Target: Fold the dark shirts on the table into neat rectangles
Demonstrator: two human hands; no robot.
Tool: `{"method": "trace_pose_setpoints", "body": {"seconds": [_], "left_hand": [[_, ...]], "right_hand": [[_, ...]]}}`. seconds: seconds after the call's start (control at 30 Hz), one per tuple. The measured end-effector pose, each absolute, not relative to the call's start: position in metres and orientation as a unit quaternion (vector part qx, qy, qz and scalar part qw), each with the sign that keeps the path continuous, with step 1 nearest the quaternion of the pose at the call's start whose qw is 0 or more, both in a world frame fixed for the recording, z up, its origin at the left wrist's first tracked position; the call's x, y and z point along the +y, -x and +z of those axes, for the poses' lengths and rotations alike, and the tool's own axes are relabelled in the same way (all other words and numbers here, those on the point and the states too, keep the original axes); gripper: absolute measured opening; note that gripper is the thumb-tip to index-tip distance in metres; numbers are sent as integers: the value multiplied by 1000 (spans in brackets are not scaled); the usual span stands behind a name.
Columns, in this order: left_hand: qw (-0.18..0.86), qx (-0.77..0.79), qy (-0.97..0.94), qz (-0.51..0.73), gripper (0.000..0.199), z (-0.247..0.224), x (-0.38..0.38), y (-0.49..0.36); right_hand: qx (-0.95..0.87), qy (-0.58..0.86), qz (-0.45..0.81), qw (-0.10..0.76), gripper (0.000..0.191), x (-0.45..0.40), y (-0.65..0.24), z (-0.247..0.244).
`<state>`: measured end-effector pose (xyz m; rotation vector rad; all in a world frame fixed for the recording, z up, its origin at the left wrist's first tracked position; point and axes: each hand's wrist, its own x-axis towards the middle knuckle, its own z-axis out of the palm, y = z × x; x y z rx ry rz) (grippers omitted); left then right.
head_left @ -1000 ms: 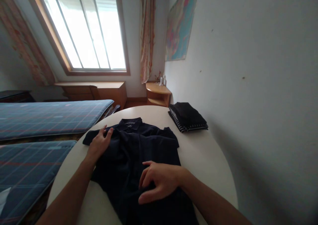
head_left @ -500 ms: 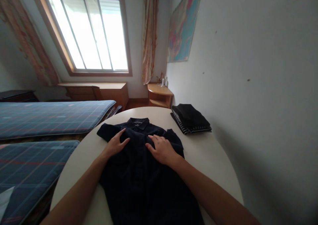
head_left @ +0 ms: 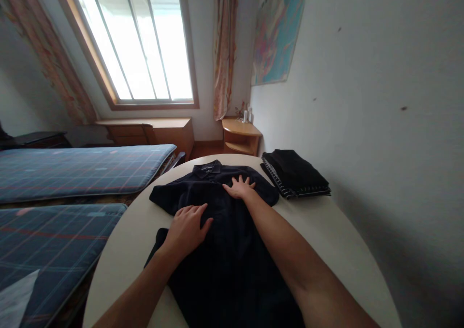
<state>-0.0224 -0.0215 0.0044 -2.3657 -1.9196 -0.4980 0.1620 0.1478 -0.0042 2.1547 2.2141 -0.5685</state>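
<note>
A dark navy collared shirt (head_left: 224, 250) lies spread on a round cream table (head_left: 119, 250), its collar at the far end and its lower part running toward me. My left hand (head_left: 189, 226) rests on the left side of the shirt's body, below the left sleeve, with fingers extended and thumb apart. Farther up, my right hand (head_left: 239, 188) lies on the upper right chest, its fingers spread flat on the cloth. Neither hand grips anything.
Folded black clothes (head_left: 295, 173) are stacked at the table's far right edge, near the white wall (head_left: 380, 149). Plaid mattresses (head_left: 87, 171) are on the left. Beyond the table stand a corner shelf (head_left: 241, 126) and a desk (head_left: 170, 122) under the window.
My right hand has moved up onto the upper chest and spread its fingers. My left hand has come lower and nearer. The shirt's shoulders and sleeves look flatter, and the view has shifted slightly.
</note>
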Motion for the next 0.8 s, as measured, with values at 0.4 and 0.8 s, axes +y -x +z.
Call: {"method": "trace_pose_setpoints", "body": {"seconds": [0.4, 0.8], "left_hand": [[-14, -642, 762, -77, 58, -18, 19, 60], [59, -641, 756, -120, 50, -7, -7, 30]], "right_hand": [[790, -578, 7, -203, 46, 113, -180, -9], [746, -651, -135, -26, 90, 118, -155, -19]]}}
